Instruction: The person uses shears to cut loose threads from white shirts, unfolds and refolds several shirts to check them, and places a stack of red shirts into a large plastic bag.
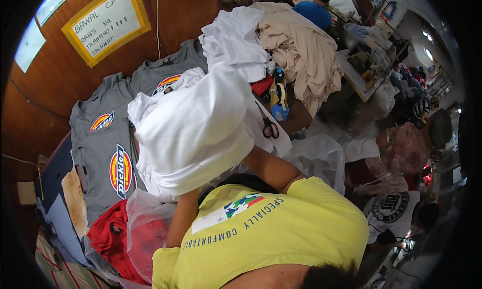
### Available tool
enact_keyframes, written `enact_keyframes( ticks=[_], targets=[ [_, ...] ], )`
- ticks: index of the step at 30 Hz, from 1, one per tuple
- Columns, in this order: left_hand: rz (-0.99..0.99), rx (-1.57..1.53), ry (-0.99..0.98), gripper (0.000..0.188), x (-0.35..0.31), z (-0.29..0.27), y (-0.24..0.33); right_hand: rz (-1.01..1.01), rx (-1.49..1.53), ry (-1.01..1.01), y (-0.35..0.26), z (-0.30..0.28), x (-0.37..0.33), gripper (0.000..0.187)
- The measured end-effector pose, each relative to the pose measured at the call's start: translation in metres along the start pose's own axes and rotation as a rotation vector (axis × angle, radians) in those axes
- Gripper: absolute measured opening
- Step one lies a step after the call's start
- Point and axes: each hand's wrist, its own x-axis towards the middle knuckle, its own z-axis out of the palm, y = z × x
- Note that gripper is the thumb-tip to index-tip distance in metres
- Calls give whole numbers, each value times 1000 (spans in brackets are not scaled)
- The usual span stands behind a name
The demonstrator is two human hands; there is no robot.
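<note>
A large white garment (193, 133), probably a T-shirt, billows up in front of me over the table. My left forearm (185, 213) goes up under its near edge, and my right forearm (273, 169) reaches behind its right side. The cloth covers both hands, so their fingers do not show. More white fabric lies beneath and beside the raised garment. Black-handled scissors (270, 128) rest on white material just to its right. Grey T-shirts (103, 156) with printed chest logos are spread out along the left.
Red cloth (110, 239) sits in clear plastic at the near left. Behind the garment are a white cloth pile (233, 38) and a big beige fabric heap (301, 50). A wooden wall (186, 13) bounds the far left. Several people work at the right; one in blue (312, 14) sits farther back.
</note>
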Motion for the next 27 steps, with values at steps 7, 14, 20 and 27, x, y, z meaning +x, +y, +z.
enact_keyframes(
  ticks=[7, 14, 20, 27],
  targets=[
    [-432, -48, -297, 17, 21, -2, -1, 154, -70, 26, 30, -9, -9, 32],
    [-543, -84, -786, 18, -44, -81, 18, 60, -117, -108, 9, 19, -28, 32],
    [-478, 263, -532, 19, -13, -85, -11, 19, -165, -164, 7, 23, -24, 31],
    [-510, 190, -418, 21, 8, -77, -29, -4, -214, -310, 5, -3, -30, 31]
  ],
)
